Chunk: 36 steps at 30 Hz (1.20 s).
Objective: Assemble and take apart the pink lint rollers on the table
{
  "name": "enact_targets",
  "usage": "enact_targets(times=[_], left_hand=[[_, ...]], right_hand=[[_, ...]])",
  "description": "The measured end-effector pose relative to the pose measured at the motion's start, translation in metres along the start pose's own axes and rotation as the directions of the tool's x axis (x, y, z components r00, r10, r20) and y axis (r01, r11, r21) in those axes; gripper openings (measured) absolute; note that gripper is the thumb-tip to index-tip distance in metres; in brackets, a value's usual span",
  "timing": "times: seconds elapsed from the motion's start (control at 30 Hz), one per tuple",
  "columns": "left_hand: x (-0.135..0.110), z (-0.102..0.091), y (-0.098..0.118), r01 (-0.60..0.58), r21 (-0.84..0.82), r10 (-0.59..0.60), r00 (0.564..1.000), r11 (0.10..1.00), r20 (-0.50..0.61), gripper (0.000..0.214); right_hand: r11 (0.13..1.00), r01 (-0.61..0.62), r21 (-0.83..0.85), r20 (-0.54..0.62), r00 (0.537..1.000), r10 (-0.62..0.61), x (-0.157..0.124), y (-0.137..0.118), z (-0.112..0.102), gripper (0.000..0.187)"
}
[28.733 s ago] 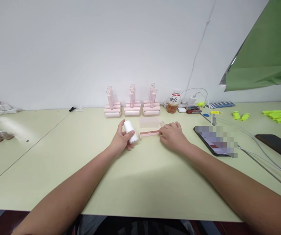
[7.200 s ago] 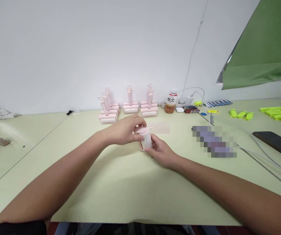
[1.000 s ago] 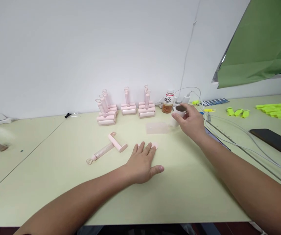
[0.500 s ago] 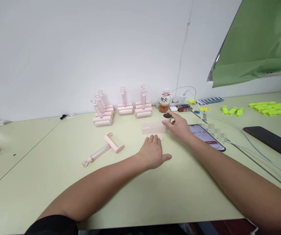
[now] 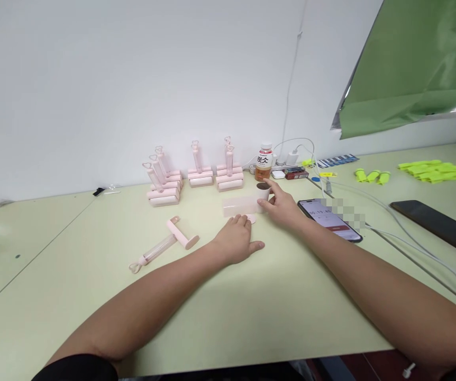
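My left hand (image 5: 236, 241) lies flat on the table with fingers stretched out, fingertips touching a small pink cap (image 5: 251, 218). My right hand (image 5: 284, 205) grips a white paper roll (image 5: 263, 191) that stands upright with its dark core showing on top. A clear plastic cover (image 5: 239, 206) lies just left of the roll. A pink roller handle (image 5: 164, 242) lies on the table to the left of my left hand.
Stacks of pink lint rollers (image 5: 196, 177) line the back by the wall, beside a drink bottle (image 5: 263, 163). A phone (image 5: 328, 218) lies right of my right hand, a second dark phone (image 5: 438, 226) and white cables (image 5: 406, 238) further right. Yellow-green parts (image 5: 430, 171) lie far right.
My right hand brought the white roll down from near the bottle and stood it beside the clear cover. My left hand slid forward to the pink cap.
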<state>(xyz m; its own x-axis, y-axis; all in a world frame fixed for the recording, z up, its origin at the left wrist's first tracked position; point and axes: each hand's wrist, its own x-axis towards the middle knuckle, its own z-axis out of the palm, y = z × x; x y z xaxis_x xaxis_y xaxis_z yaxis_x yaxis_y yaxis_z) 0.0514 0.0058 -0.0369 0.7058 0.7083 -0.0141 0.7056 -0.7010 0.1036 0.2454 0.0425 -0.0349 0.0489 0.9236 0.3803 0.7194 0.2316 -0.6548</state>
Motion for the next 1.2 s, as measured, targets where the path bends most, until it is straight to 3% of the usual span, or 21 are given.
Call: enact_targets(times=[0.27,0.67,0.77,0.87,0.97,1.03,1.1,1.2], left_hand=[[-0.007,-0.004,-0.007,-0.067,0.026,0.066,0.998,0.997,0.022,0.069],[-0.003,0.001,0.004,0.008,0.026,-0.008,1.0,1.0,0.007,0.071],[-0.008,-0.005,0.002,-0.012,0.063,0.016,0.998,0.998,-0.064,0.064],[-0.021,-0.021,-0.006,0.017,0.109,0.008,0.976,0.994,-0.217,0.039],[-0.048,-0.044,-0.025,0.215,0.096,-0.171,0.925,0.972,-0.339,0.041],[-0.072,-0.059,-0.043,0.386,0.075,-0.34,0.877,0.919,-0.339,0.042],[-0.096,-0.068,-0.062,0.544,0.049,-0.511,0.812,0.838,-0.284,0.038],[-0.127,-0.068,-0.088,0.667,-0.048,-0.668,0.736,0.743,-0.108,0.033]], right_hand=[[1.0,0.027,0.0,-0.005,1.0,-0.027,0.001,0.004,0.002,0.069],[1.0,-0.001,-0.014,-0.007,1.0,0.001,0.001,0.006,0.004,0.073],[1.0,-0.009,-0.008,-0.043,0.999,0.008,0.002,0.006,0.004,0.075],[1.0,0.01,-0.023,-0.132,0.991,-0.013,0.003,0.005,0.002,0.074],[0.997,0.055,-0.045,-0.258,0.964,-0.065,0.001,0.0,-0.003,0.063],[0.99,0.13,-0.059,-0.292,0.946,-0.142,-0.003,-0.007,-0.004,0.048],[0.972,0.228,-0.063,-0.207,0.949,-0.236,-0.009,-0.016,-0.002,0.035],[0.921,0.386,-0.046,0.092,0.92,-0.381,-0.02,-0.029,0.007,0.027]])
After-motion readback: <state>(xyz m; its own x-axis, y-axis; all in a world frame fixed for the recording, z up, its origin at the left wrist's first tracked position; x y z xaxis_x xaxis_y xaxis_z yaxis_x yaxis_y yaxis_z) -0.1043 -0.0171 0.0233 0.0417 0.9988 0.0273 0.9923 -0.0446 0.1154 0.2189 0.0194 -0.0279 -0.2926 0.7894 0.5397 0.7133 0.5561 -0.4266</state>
